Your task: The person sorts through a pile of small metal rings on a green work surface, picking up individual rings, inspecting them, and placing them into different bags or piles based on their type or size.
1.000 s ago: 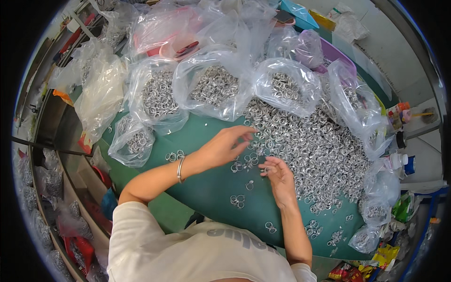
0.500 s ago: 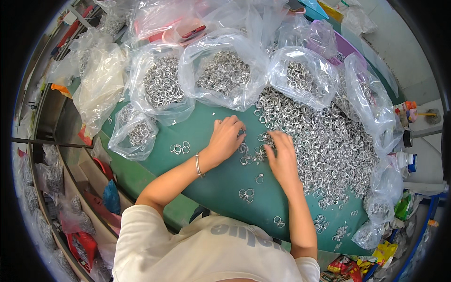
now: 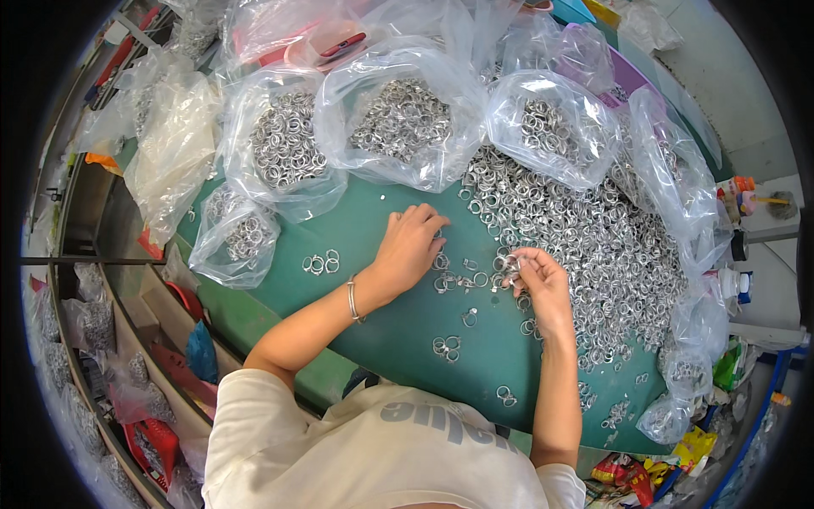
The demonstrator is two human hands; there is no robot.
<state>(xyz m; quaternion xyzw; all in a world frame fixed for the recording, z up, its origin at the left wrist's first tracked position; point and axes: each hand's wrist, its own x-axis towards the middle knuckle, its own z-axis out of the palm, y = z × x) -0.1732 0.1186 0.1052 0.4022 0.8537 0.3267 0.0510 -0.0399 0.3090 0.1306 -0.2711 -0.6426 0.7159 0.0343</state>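
Right hand: fingers pinching metal rings beside ring pile on green desk. Left hand: fingers curled, grip cannot be told. Rings likely light, stiff, slick; grasp by band.

A head-worn fisheye looks down across the table.

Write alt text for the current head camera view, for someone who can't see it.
A person's right hand holds silvery rings at the edge of a large ring pile on a green table, while the left hand is beside a few loose rings. Clear bags of rings sit beyond.
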